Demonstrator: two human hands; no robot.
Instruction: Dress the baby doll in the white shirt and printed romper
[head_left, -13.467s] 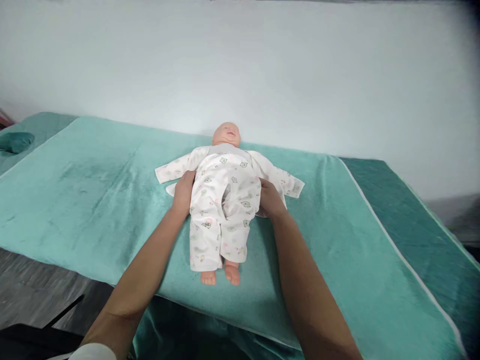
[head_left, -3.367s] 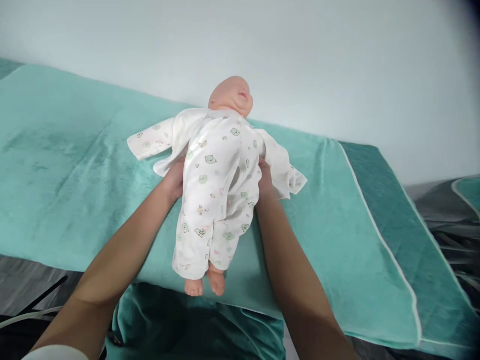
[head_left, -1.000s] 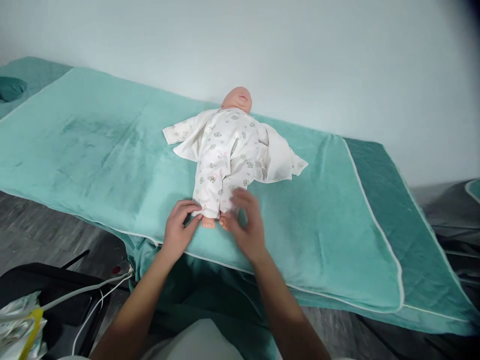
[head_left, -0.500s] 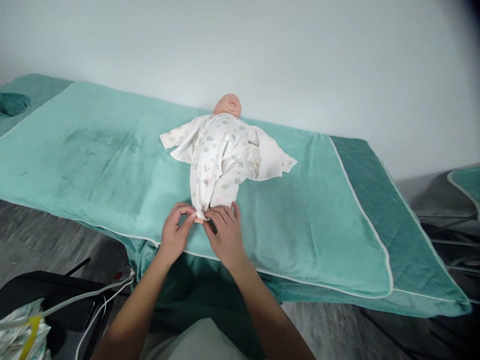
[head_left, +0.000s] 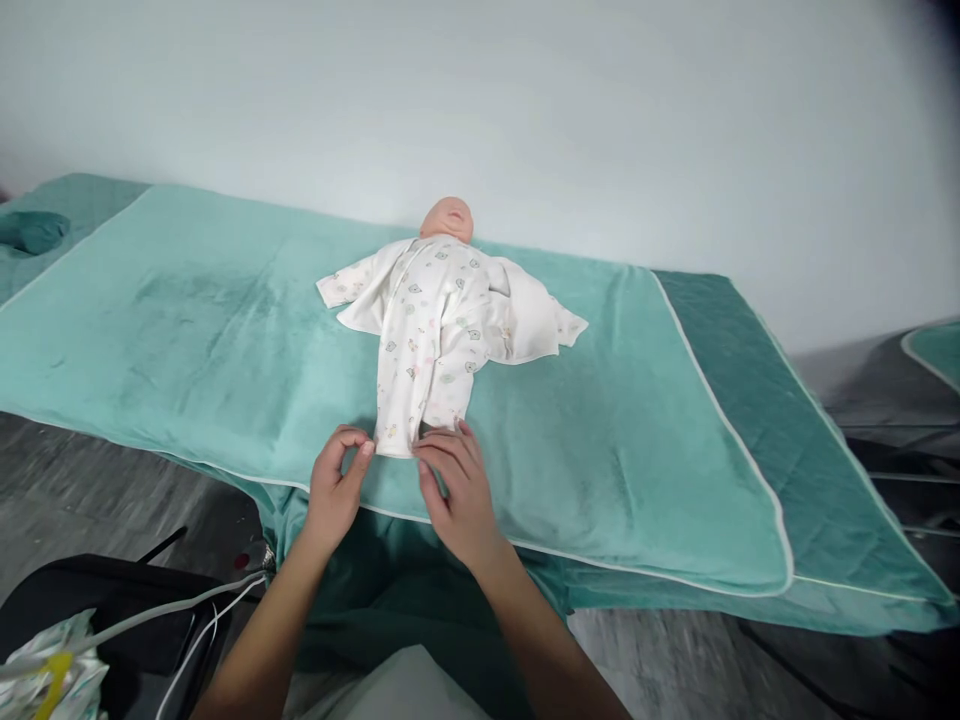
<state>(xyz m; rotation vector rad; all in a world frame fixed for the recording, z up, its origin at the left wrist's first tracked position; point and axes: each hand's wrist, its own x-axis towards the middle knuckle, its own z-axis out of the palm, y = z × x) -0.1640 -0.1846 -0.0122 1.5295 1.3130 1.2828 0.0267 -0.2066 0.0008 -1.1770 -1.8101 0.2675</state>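
A baby doll (head_left: 448, 217) lies on its back on the green bed cover, head toward the wall. It wears white baby clothes (head_left: 431, 300) with small printed figures; the sleeves and side flaps are spread out. One trouser leg (head_left: 395, 425) points toward me, its hem stretched flat between my hands, and no foot shows. My left hand (head_left: 337, 490) pinches the left corner of that hem between thumb and finger. At the right corner, the fingertips of my right hand (head_left: 459, 490) hold the edge, partly covering the other trouser leg (head_left: 448, 400).
The padded green cover (head_left: 600, 450) with white piping lies over the bed, against a pale wall (head_left: 525, 100). Below left, a black chair (head_left: 112, 590) carries a crinkled packet (head_left: 67, 665), with white cables (head_left: 180, 600) running past it.
The bunched hem has been drawn down and straightened over the doll's foot, which showed before. My hands have moved slightly apart and toward me.
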